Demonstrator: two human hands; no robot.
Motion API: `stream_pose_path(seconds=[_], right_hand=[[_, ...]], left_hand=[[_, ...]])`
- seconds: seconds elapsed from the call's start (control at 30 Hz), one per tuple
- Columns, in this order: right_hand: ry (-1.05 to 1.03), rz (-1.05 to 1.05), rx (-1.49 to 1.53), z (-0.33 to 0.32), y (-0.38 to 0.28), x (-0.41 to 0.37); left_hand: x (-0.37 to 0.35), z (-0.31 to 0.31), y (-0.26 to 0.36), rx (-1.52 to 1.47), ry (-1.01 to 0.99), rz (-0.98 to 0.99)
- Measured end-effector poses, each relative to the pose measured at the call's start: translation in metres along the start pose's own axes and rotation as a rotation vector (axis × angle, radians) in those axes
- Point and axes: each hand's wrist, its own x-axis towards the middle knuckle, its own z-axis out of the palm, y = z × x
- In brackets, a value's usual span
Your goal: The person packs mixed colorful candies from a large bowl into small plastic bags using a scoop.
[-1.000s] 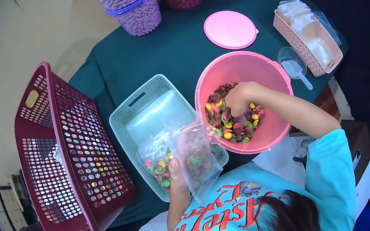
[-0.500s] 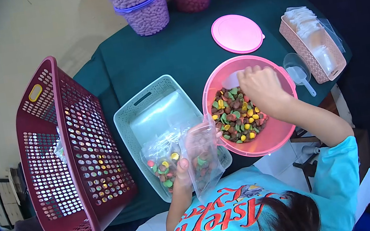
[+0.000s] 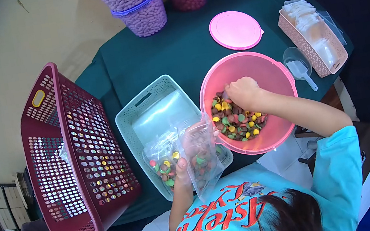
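My left hand (image 3: 182, 169) grips an open clear plastic bag (image 3: 204, 160), its thumb in front and its fingers partly behind the film. Brown, green and red sweets show through it. Over the pink tub (image 3: 287, 119), my right hand (image 3: 244, 92) is closed with its fingertips down at the brown, green, yellow and red sweets (image 3: 238, 122). A small pale scoop (image 3: 225, 95) shows by those fingertips, mostly hidden. Below the left hand's bag is a light green basket (image 3: 124, 124), with filled bags (image 3: 163, 166) and flat clear bags (image 3: 165, 111) inside.
A tall maroon basket (image 3: 66, 147) stands at left. Behind the tub lies a pink lid (image 3: 236, 30). At right are a clear round cup with a white scoop (image 3: 300, 70) and a pink box (image 3: 295, 39) of small packets. Lidded tubs (image 3: 145, 18) line the back.
My right hand has moved down and slightly left into the tub, and the pale scoop is now largely hidden at the sweets. My left hand keeps holding the bag in nearly the same place.
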Motion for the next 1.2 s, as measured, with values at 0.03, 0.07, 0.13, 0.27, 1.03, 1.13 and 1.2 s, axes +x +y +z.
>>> stream_pose_path(seconds=[0.03,0.07,0.13,0.27,1.03,1.13,1.2], right_hand=[[-0.084,-0.096,0.041,-0.013,0.003,-0.005],[-0.17,-0.196,0.078,-0.024,0.007,-0.008],[-0.122,-0.187,0.104,-0.039,0.014,-0.012],[0.001,0.012,0.013,-0.019,0.011,-0.001],[-0.125,-0.068,0.054,-0.095,0.029,-0.039],[-0.063,0.042,-0.139,-0.035,0.011,-0.01],[-0.201,0.177,-0.094,-0.017,0.001,-0.001]], left_hand=[[0.0,0.002,0.0,0.003,-0.002,0.004],[0.0,0.004,0.0,0.003,0.02,0.014],[0.0,0.005,0.0,0.003,0.049,0.027],[0.0,0.004,0.0,0.017,0.025,0.025],[0.002,0.013,0.007,0.169,0.025,0.041],[0.003,0.015,0.008,0.133,0.011,0.036],[0.003,0.016,0.007,0.11,0.018,0.034]])
